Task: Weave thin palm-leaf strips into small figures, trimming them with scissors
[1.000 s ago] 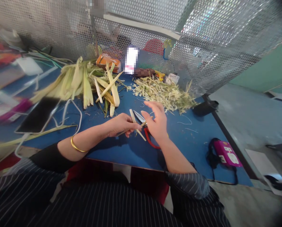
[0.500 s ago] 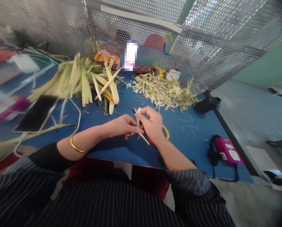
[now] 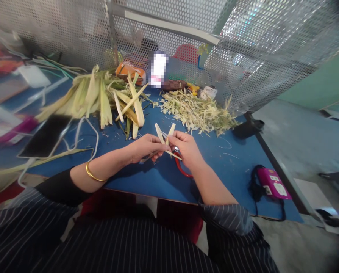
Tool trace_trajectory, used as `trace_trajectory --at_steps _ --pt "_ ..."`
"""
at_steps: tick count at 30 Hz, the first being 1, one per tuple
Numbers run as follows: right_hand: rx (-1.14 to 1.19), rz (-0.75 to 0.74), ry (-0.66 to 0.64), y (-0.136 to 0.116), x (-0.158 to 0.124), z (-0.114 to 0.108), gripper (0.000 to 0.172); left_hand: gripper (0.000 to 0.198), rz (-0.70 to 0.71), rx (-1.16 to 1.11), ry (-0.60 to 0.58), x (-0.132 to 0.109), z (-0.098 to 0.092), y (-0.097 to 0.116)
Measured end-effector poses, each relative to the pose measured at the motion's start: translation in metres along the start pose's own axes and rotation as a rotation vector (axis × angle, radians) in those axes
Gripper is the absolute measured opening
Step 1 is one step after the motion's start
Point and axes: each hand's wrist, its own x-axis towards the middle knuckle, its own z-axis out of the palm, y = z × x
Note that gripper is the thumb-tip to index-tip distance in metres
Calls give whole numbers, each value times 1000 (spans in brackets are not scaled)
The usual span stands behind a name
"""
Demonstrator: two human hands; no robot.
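Right hand has shifted from the upper end of the strips to near their crossing, and these slim pale-cream husk strips now spread upward in a V. Left thumb and fingers of the left hand are clamped on the strips above the flat blue tabletop; right fingertips touch the right-hand strip, but cannot tell whether clamped. Red-handled metal scissors sit partly hidden beneath the right hand, with a shredded pale-green husk heap beyond.
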Motion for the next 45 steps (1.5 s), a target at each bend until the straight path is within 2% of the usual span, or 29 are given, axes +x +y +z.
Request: trace_trajectory --at_steps 3,5,8,10,11,13,16,20,24,28,30,31,35,36,37,40,45 --pt "-52 -66 145 1 0 4 27 28 23 18 -18 1 0 -2" --pt "-158 -124 197 -1 0 3 24 27 21 -1 20 2 0 -2" --pt "-403 -359 389 -10 -5 -1 17 22 21 -115 115 4 -3 1" --pt "-553 -548 548 -16 -11 -2 16 21 47 -211 133 4 -6 3" --pt "-614 -600 571 -19 -14 -2 15 22 69 -249 130 4 -8 4" --pt "-716 -591 476 -19 -18 1 18 24 128 -297 131 5 -11 6" --pt "-749 -446 232 -10 -17 10 21 19 202 -296 167 5 -13 6" --pt "-654 -299 125 3 -11 17 25 16 227 -264 195 6 -12 3" --pt "-588 -329 -1 -3 -14 18 24 21 255 -311 265 5 -9 5" --pt "-566 -377 -82 -12 -20 20 23 27 222 -350 283 2 -6 9" --pt "-604 -423 -79 -14 -22 19 23 24 214 -370 286 2 -7 10" --pt "-634 -459 -37 -14 -23 17 23 21 212 -376 282 2 -8 10" --pt "-801 -615 342 -14 -19 7 14 11 151 -362 203 2 -14 10" --pt "-841 -620 383 -13 -17 4 16 11 138 -347 170 1 -15 10" --pt "-878 -614 377 -12 -15 3 18 11 128 -330 137 1 -15 9" --pt "-977 -595 248 -8 -12 4 15 15 137 -258 93 0 -12 7" --pt "-1060 -651 197 -9 -16 9 19 20 167 -30 229 0 -5 8"
